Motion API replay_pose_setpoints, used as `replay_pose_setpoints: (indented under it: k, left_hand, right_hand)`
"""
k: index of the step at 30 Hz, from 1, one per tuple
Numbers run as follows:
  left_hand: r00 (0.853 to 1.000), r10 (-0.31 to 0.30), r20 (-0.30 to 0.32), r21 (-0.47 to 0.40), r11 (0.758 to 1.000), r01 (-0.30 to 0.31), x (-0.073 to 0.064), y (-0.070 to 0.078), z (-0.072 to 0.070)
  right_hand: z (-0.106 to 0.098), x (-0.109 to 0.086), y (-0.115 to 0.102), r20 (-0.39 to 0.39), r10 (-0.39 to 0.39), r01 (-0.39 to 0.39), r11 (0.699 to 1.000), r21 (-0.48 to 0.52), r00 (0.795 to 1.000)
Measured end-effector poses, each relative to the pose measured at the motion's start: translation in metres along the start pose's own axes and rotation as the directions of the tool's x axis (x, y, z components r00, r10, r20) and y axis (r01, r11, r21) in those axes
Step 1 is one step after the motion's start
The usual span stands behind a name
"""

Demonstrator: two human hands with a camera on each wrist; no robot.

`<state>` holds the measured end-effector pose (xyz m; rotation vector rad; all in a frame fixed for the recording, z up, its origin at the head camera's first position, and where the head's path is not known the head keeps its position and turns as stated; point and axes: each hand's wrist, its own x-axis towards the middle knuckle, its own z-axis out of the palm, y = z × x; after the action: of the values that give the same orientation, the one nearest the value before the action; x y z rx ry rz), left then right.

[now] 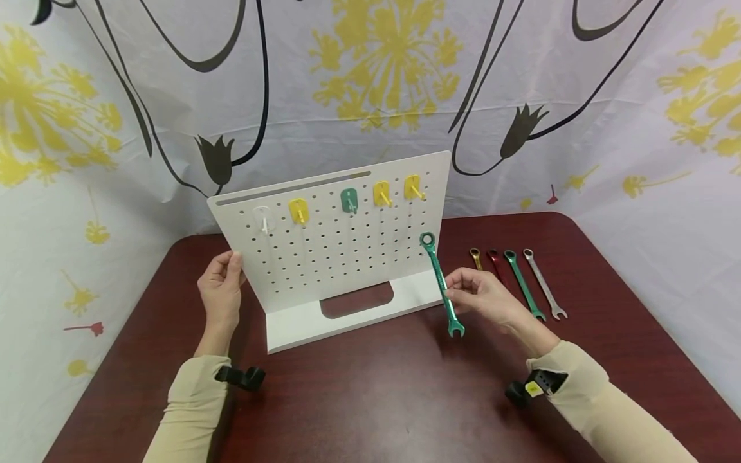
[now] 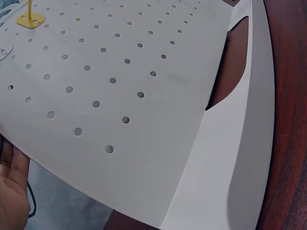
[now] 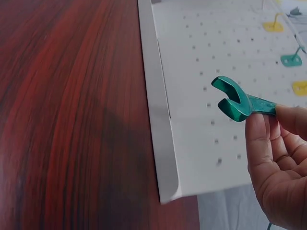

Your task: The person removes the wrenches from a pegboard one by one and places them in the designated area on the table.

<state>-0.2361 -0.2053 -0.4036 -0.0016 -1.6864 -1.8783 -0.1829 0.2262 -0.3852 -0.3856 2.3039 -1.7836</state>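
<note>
A white pegboard (image 1: 324, 257) stands tilted on its base, with coloured hooks along its upper part. My left hand (image 1: 222, 283) grips its left edge, thumb on the front face; in the left wrist view the fingers (image 2: 17, 167) show at the edge. My right hand (image 1: 480, 296) pinches a green combination wrench (image 1: 438, 276) around the middle of its shaft. The wrench is held up in front of the board's lower right corner, ring end up and open end down. In the right wrist view its open end (image 3: 235, 100) sticks out past the thumb and fingertips.
Several wrenches lie on the dark red table right of the board: a gold one (image 1: 476, 257), a red one (image 1: 496, 263), another green one (image 1: 523, 283) and a silver one (image 1: 544, 283). The hooks include a white (image 1: 264, 220), a green (image 1: 350, 200) and a yellow one (image 1: 299, 211). Patterned cloth hangs behind.
</note>
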Motion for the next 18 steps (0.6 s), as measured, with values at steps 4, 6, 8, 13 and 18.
replay_pose_setpoints:
  k: [4, 6, 8, 13, 18]
  left_hand:
    - [1.0, 0.002, 0.006, 0.002, 1.0, -0.002, 0.0, 0.0, 0.0]
    - [1.0, 0.0, 0.007, 0.005, 1.0, -0.001, -0.001, 0.0, 0.0]
    - [1.0, -0.001, 0.006, 0.009, 1.0, 0.001, -0.001, 0.001, 0.0]
    - [1.0, -0.002, 0.006, 0.015, 1.0, 0.002, -0.001, 0.0, 0.0]
    - [1.0, -0.002, 0.007, 0.016, 1.0, 0.002, -0.001, 0.0, -0.001]
  right_hand:
    - [-0.011, -0.005, 0.003, -0.029, 0.016, -0.016, 1.0, 0.001, 0.999]
    - [-0.016, -0.008, 0.004, -0.045, 0.028, -0.027, 1.0, 0.004, 0.999]
    - [-0.021, -0.01, 0.006, -0.058, 0.04, -0.04, 0.999, 0.005, 0.998]
    - [-0.036, -0.016, 0.011, -0.089, 0.046, -0.049, 0.998, -0.035, 0.995]
    - [-0.054, -0.024, 0.017, -0.117, 0.054, -0.059, 0.997, -0.039, 0.992]
